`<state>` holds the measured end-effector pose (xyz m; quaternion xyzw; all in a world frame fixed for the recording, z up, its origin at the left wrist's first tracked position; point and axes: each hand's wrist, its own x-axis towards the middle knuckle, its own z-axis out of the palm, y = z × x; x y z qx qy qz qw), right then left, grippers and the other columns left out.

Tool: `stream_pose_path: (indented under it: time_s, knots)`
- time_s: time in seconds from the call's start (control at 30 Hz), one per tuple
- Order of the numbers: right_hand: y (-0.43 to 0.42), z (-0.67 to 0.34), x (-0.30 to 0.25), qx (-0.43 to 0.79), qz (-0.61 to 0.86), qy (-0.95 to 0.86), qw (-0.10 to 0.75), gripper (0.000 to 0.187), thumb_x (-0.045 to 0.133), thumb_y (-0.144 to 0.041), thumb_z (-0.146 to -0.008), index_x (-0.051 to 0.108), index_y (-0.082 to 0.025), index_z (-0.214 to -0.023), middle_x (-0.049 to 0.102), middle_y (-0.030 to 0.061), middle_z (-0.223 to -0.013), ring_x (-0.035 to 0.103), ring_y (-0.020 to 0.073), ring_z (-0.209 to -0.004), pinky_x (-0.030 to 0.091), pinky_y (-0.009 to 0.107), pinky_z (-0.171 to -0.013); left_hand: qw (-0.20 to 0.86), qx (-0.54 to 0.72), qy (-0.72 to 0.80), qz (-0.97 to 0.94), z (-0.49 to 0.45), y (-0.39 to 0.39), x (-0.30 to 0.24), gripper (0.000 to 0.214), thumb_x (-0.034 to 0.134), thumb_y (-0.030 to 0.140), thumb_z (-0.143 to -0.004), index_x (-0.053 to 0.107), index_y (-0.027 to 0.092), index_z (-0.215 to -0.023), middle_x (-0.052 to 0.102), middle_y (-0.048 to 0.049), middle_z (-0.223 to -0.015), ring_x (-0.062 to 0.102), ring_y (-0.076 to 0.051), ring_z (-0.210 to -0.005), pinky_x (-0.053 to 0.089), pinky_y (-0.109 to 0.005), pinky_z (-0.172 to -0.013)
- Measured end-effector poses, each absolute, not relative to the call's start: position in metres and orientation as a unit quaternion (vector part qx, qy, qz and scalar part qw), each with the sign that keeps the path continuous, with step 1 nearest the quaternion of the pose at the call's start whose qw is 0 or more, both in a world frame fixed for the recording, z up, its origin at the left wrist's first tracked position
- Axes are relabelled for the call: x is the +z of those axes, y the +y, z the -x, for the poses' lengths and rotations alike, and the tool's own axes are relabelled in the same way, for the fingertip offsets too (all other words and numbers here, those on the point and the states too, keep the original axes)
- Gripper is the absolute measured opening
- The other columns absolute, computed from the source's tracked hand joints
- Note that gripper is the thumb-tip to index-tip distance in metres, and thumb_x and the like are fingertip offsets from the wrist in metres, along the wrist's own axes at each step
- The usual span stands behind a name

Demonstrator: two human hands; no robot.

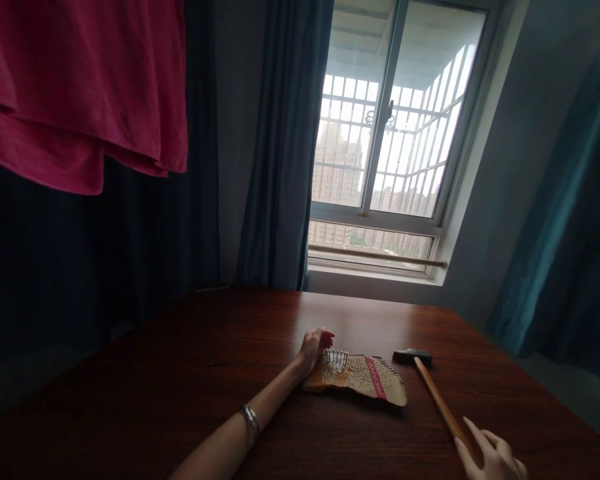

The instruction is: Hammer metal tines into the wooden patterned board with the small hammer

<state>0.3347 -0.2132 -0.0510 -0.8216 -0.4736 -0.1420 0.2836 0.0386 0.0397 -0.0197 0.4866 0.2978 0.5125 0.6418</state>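
my left hand point(312, 350) is at the far left end of the speckled, sole-shaped piece point(361, 383), which lies flat on the dark red-brown tabletop point(130, 420), a little right of the middle of my view. the fingers are bent, with something red point(328, 339) right at their tips; whether i grip it or only touch it, i cannot tell, and the underside of that hand is hidden from me. a silvery bracelet point(251, 421) circles my left wrist.

just beside those fingers, a cluster of nails point(336, 357) stands upright on the piece, their heads up. the pale surface around and beyond them is covered with small dark dots, and a pinkish-red band point(375, 379) crosses it towards its right end. the end past the band is plain and rounded, and the far edge near it looks notched.

my right hand point(493, 457), partly cut off by the bottom of the view, is closed round the lower end of the wooden handle of a hammer point(437, 400), with one finger lying along the wood. the dark head points away from me, right of the piece and apart from it; i can't tell if it rests on the wood or hangs just above.

behind the tabletop i see a barred window point(380, 133) and a blue curtain point(283, 167); a deep pink cloth point(90, 87) hangs at upper left.
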Motion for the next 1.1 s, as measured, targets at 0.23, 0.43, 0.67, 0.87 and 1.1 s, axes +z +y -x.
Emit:
stream_pose_path:
  time_s: [0.23,0.43,0.67,0.87,1.1]
  knots:
    - [-0.147,-0.268,0.029,-0.043,0.679,-0.637,0.363,0.030,0.043,-0.028,-0.077,0.065,-0.018,-0.094,0.061,0.0100,-0.100,0.054,0.0240,-0.095,0.041,0.035,-0.085,0.666,0.518,0.291,-0.452,-0.038,0.041,-0.018,0.043,0.042,0.046,-0.077,0.064,0.009,-0.069,0.060,-0.0063,-0.058,0.054,-0.013,-0.056,0.041,-0.026,-0.059]
    - [-0.081,-0.227,0.028,0.060,0.650,-0.669,0.356,0.029,0.038,-0.020,-0.079,0.066,-0.016,-0.086,0.062,0.0070,-0.087,0.058,0.0189,-0.084,0.042,0.029,-0.080,0.676,0.519,0.283,-0.440,-0.038,0.040,-0.018,0.051,0.038,0.051,-0.078,0.064,0.009,-0.068,0.060,-0.0059,-0.057,0.054,-0.014,-0.056,0.041,-0.026,-0.060]
    - [-0.076,-0.206,-0.005,0.016,0.664,-0.667,0.338,0.026,0.043,-0.031,-0.080,0.062,-0.023,-0.094,0.057,0.0073,-0.104,0.056,0.0201,-0.094,0.042,0.029,-0.080,0.682,0.521,0.281,-0.429,-0.037,0.040,-0.017,0.051,0.042,0.054,-0.076,0.063,0.008,-0.067,0.060,-0.0066,-0.058,0.054,-0.014,-0.055,0.041,-0.027,-0.061]
    - [-0.077,-0.206,-0.014,-0.033,0.665,-0.678,0.311,0.025,0.042,-0.032,-0.081,0.060,-0.024,-0.096,0.058,0.0067,-0.101,0.056,0.0201,-0.092,0.041,0.030,-0.081,0.679,0.530,0.279,-0.425,-0.038,0.035,-0.018,0.049,0.042,0.052,-0.076,0.063,0.008,-0.067,0.059,-0.0057,-0.058,0.054,-0.013,-0.055,0.041,-0.026,-0.060]
    - [-0.074,-0.208,-0.016,-0.009,0.658,-0.681,0.323,0.023,0.044,-0.030,-0.080,0.061,-0.023,-0.095,0.058,0.0078,-0.099,0.054,0.0212,-0.095,0.039,0.030,-0.086,0.668,0.491,0.337,-0.446,-0.010,0.038,0.034,0.038,0.045,0.046,-0.075,0.060,0.011,-0.070,0.058,-0.0042,-0.059,0.054,-0.012,-0.053,0.040,-0.022,-0.051]
